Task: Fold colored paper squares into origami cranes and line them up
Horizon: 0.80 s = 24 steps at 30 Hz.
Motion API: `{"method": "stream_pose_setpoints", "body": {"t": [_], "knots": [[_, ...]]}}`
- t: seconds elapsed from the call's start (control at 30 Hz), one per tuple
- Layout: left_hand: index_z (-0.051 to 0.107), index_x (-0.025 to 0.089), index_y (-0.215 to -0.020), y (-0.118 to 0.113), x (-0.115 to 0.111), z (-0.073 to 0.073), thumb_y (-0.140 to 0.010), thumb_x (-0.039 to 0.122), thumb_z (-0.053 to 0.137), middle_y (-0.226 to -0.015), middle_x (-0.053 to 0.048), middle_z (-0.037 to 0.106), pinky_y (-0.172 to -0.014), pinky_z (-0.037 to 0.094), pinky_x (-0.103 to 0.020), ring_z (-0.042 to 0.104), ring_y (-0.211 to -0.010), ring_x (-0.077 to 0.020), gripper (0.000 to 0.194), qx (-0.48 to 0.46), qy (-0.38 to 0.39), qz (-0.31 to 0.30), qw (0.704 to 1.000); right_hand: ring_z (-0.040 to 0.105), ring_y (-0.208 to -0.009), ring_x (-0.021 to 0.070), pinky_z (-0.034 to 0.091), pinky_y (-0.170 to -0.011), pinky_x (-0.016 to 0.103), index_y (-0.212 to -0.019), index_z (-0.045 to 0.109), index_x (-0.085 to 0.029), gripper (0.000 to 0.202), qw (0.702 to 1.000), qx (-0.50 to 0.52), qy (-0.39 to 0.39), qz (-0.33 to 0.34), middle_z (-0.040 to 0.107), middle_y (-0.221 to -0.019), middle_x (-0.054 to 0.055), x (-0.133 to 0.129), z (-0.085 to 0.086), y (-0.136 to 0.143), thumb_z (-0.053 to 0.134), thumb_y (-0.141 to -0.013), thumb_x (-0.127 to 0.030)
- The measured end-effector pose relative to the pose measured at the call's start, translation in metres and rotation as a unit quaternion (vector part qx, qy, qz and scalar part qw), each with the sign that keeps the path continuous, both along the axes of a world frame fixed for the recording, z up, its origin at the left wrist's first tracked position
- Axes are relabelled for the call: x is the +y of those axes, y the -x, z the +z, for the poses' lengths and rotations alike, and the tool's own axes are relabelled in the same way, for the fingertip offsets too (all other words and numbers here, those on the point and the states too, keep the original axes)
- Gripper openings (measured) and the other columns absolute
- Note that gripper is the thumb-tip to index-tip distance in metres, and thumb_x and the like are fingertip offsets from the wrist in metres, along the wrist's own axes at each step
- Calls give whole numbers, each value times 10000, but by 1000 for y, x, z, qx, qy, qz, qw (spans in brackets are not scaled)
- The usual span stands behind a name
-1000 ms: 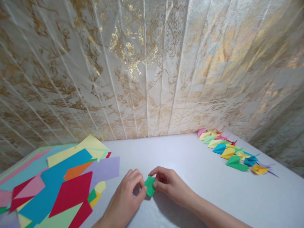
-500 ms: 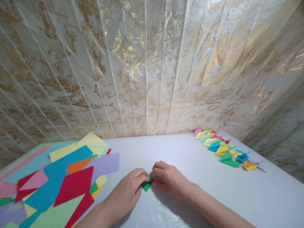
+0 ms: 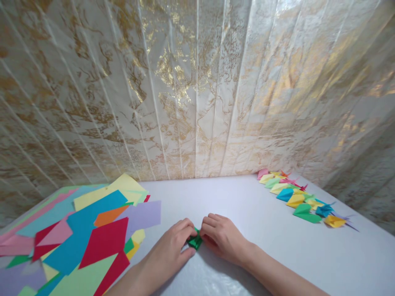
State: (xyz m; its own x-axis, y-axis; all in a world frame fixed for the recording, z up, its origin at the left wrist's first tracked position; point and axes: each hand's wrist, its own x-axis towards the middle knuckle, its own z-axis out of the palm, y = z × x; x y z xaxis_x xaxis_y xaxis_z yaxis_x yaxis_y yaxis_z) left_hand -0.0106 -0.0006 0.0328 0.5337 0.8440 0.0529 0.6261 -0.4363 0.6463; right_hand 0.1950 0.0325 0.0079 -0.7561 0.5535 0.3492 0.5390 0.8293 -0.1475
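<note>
While the left hand held a small folded green paper between its fingers and thumb, the right hand met the same piece from the other side. The left fingers bent over its upper edge, and the thumb lay along its lower left. The right fingers were curled inward, with their tips at the paper's right edge; whether they pinched it or only pressed could not be told, since the knuckles hid the contact. The green paper sat between the two hands, low over the white tabletop, its folds partly covered.

To the left, near the left forearm, loose coloured sheets overlapped in a spread pile. A red sheet lay partly over a long blue sheet, with an orange piece just beyond it and a lavender sheet reaching farthest toward the middle. A pale yellow sheet lay at the back.

Well apart on the right, folded paper figures stood in slanting rows, among them a green figure and an orange-yellow figure at the near end.

Behind everything hung a pale curtain with gold and brown patterning, too blurred to tell whether any of its marks were writing.
</note>
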Motion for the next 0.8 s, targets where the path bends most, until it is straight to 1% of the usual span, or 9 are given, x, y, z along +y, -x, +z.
{"method": "stream_pose_setpoints", "body": {"t": [0.07, 0.17, 0.23, 0.33, 0.43, 0.53, 0.6, 0.7, 0.8], "knots": [[628, 187, -954, 0, 1, 0, -821, 35, 529, -1013, -36, 601, -876, 442, -298, 580, -973, -196, 225, -4, -3, -1, 1000, 516, -731, 167, 352, -641, 264, -820, 577, -194, 161, 1000, 21, 21, -6, 610, -795, 9, -1, -3, 0, 584, -810, -34], [624, 196, -935, 1, 3, -3, -839, 18, 499, -1006, -32, 605, -878, 439, -305, 577, -978, -197, 237, -4, -15, -9, 1000, 517, -725, 168, 356, -639, 263, -807, 582, -193, 188, 998, 45, 42, -14, 605, -783, 9, -1, -5, 2, 563, -778, -8], [606, 201, -910, 0, 3, -6, -824, -9, 490, -980, -26, 606, -866, 434, -317, 565, -973, -205, 255, 6, -43, -5, 999, 526, -736, 169, 367, -652, 263, -816, 595, -188, 200, 995, 65, 67, -20, 612, -789, 11, -1, -4, 1, 565, -765, 3], [559, 204, -864, -4, 4, -14, -815, -38, 479, -924, -18, 598, -811, 427, -330, 550, -923, -213, 259, 23, -91, 24, 995, 545, -796, 183, 398, -709, 272, -877, 631, -180, 207, 988, 91, 120, -24, 627, -834, 22, -1, 1, -1, 607, -759, -12], [530, 206, -844, -8, 8, -22, -881, 7, 488, -906, -18, 595, -783, 422, -342, 545, -886, -217, 206, 27, -109, 47, 993, 551, -863, 195, 418, -785, 292, -951, 663, -174, 298, 980, 109, 165, -23, 636, -896, 33, 1, 4, -6, 609, -740, 29], [525, 206, -842, -10, 12, -27, -923, 58, 510, -902, -17, 601, -783, 421, -350, 547, -877, -220, 170, 28, -111, 56, 992, 560, -888, 179, 418, -831, 286, -911, 696, -176, 341, 966, 143, 213, -31, 643, -896, 28, 5, 3, -7, 562, -764, 101], [527, 206, -856, -10, 14, -30, -927, 61, 514, -902, -16, 603, -780, 422, -350, 551, -876, -221, 163, 30, -113, 63, 991, 563, -878, 172, 414, -834, 284, -864, 714, -178, 291, 957, 163, 237, -43, 649, -868, 19, 7, 2, -5, 608, -791, 83], [531, 209, -877, -10, 13, -32, -929, 67, 517, -907, -16, 604, -774, 425, -351, 556, -877, -224, 152, 34, -117, 74, 990, 568, -845, 170, 402, -845, 304, -828, 738, -186, 191, 949, 171, 257, -62, 664, -834, 9, 11, 0, -3, 707, -809, 2], [533, 214, -882, -12, 14, -32, -924, 74, 533, -907, -10, 609, -771, 427, -348, 559, -872, -223, 146, 41, -119, 81, 989, 579, -839, 172, 392, -858, 320, -841, 770, -215, 186, 947, 160, 273, -59, 686, -846, 8, 13, 2, -2, 715, -836, -38]]}}
